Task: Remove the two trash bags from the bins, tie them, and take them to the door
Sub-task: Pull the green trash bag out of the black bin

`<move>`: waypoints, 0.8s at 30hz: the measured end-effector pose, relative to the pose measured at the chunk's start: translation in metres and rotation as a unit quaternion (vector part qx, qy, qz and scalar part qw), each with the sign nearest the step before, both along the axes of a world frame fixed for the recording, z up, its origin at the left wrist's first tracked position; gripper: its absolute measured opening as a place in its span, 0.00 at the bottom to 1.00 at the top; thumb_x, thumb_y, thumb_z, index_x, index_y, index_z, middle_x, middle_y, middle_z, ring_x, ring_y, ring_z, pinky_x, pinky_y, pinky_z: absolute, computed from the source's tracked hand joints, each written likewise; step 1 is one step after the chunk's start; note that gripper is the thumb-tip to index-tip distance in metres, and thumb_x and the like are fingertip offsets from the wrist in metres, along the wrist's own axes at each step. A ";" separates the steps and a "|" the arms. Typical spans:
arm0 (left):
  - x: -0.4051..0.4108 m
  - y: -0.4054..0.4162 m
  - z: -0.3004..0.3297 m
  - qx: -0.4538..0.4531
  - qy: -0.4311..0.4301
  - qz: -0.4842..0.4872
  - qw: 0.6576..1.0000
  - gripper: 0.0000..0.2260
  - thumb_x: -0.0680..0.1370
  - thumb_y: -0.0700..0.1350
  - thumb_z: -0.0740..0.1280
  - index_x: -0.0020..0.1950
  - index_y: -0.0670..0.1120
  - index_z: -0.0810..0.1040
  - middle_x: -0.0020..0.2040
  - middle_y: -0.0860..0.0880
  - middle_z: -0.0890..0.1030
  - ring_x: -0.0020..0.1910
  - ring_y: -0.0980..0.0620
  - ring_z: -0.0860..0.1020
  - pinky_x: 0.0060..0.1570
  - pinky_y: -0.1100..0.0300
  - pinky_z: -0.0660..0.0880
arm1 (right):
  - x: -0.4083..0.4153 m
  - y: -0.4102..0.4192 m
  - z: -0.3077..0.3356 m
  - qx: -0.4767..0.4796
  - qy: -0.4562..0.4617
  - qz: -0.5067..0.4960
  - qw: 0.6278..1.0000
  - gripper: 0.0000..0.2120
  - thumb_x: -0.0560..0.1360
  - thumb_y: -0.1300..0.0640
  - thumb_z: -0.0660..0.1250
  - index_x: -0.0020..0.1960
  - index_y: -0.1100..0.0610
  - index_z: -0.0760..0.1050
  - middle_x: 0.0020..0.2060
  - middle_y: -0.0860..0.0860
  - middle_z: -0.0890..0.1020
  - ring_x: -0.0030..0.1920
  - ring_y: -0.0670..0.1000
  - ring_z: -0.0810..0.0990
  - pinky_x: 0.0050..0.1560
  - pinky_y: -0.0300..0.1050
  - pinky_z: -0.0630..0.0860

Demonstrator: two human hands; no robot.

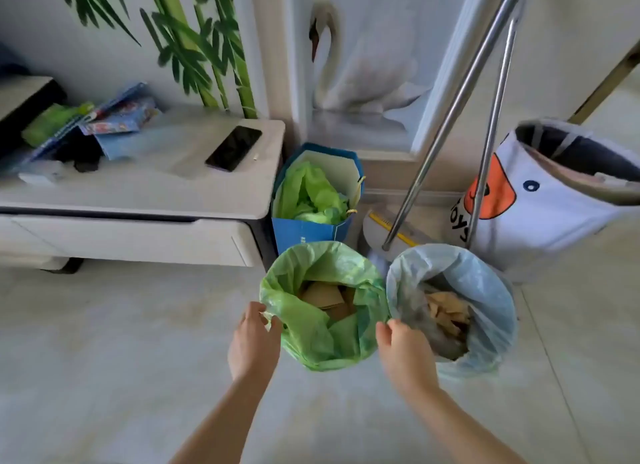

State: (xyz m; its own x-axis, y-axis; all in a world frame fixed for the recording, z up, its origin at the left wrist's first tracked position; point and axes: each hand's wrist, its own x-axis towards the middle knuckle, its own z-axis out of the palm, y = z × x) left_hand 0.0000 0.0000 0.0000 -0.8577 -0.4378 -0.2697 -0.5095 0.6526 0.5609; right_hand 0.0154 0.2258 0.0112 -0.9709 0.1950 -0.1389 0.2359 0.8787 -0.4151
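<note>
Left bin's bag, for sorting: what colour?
Light green, seen in the head view.

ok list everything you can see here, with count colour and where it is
green trash bag: 1, green, lining the left bin on the floor, cardboard inside
blue trash bag: 1, pale blue, lining the right bin beside it, brown scraps inside
paper bag: 1, blue, behind the bins, green plastic inside
phone: 1, black, on the cabinet top
cabinet: 1, white, left
books: a few, colourful, on the cabinet's left
metal poles: 2, silver, leaning behind the blue bag
toy basket: 1, white with orange, right
left hand: fingers pinching the green bag's rim
right hand: fingers curled, between the two bags
</note>
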 end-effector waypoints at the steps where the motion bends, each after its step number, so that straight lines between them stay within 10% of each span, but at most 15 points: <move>1: -0.002 0.002 -0.008 0.044 -0.013 0.035 0.998 0.14 0.75 0.51 0.65 0.58 0.47 0.70 0.51 0.48 0.79 0.47 0.44 0.78 0.40 0.54 0.73 | 0.004 0.001 -0.007 -0.016 -0.006 -0.021 1.000 0.16 0.79 0.52 0.60 0.34 0.58 0.70 0.34 0.59 0.83 0.39 0.61 0.82 0.34 0.45 0.66; 6: -0.001 0.016 -0.040 0.258 -0.069 0.135 0.954 0.23 0.70 0.53 0.72 0.55 0.48 0.63 0.48 0.46 0.78 0.46 0.43 0.81 0.47 0.47 0.80 | 0.005 0.005 -0.048 -0.144 -0.108 -0.133 0.975 0.26 0.79 0.44 0.58 0.49 0.68 0.79 0.46 0.64 0.83 0.49 0.63 0.82 0.46 0.50 0.77; 11: 0.008 0.020 -0.046 0.296 -0.050 0.152 0.942 0.06 0.73 0.40 0.68 0.47 0.43 0.73 0.47 0.40 0.81 0.42 0.41 0.83 0.40 0.51 0.83 | -0.002 0.009 -0.057 -0.481 -0.204 -0.261 0.812 0.25 0.77 0.45 0.62 0.66 0.61 0.68 0.61 0.58 0.77 0.48 0.59 0.82 0.38 0.51 0.81; 24: 0.046 -0.010 -0.039 0.259 -0.094 0.127 0.953 0.10 0.71 0.34 0.66 0.51 0.43 0.76 0.48 0.41 0.81 0.43 0.44 0.82 0.35 0.53 0.83 | 0.016 0.004 -0.056 -0.499 -0.228 -0.266 0.792 0.07 0.75 0.60 0.68 0.44 0.55 0.69 0.56 0.60 0.79 0.55 0.61 0.79 0.47 0.55 0.81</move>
